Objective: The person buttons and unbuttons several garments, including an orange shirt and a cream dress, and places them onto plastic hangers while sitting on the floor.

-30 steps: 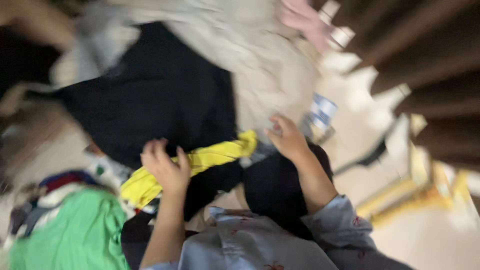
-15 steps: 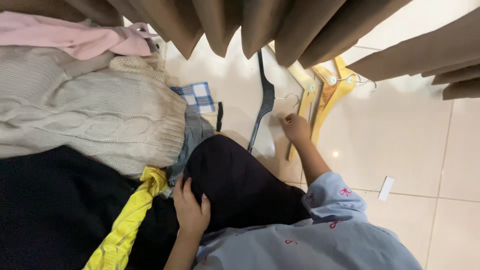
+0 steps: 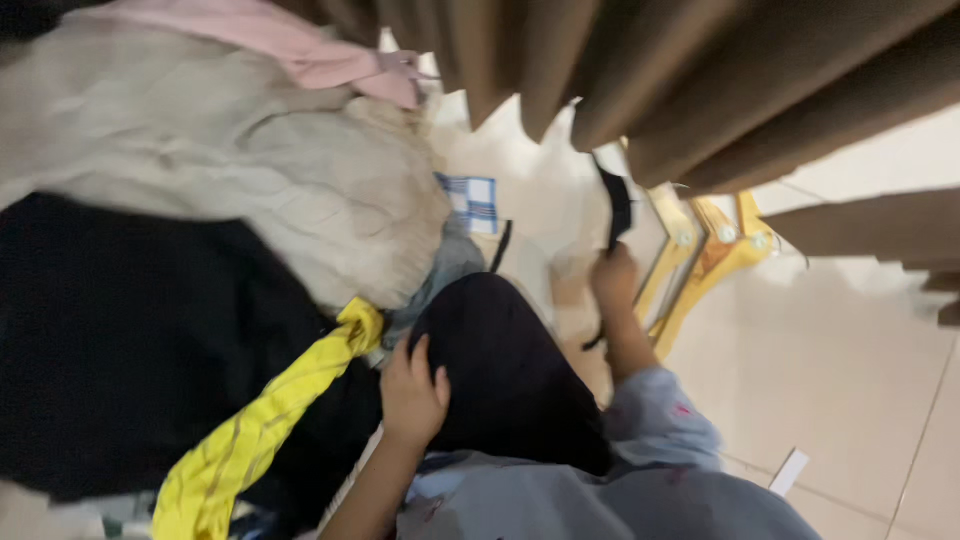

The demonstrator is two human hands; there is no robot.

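Black hanger [image 3: 617, 212]: lifted off the tiled floor [image 3: 850, 370], at about 1 o'clock from the person's knee, in front of the brown curtain [image 3: 700, 80]. The right hand [image 3: 614, 280] has its fingers clenched around the hanger's lower part, apparently to pick it clear of the yellow hangers [image 3: 705, 262] lying at 3 o'clock of that hand. Blur hides the exact wrap of the fingers.

Left hand [image 3: 410, 392]: rests flat against the black trouser knee [image 3: 510, 370], fingers loosely spread, grasping nothing; probably a brace while the body leans.

At 9 o'clock of it lies a yellow cloth [image 3: 270, 410] over a black garment [image 3: 130, 340]; a beige knit [image 3: 250, 180] and pink garment [image 3: 300, 45] are piled towards 11 o'clock.
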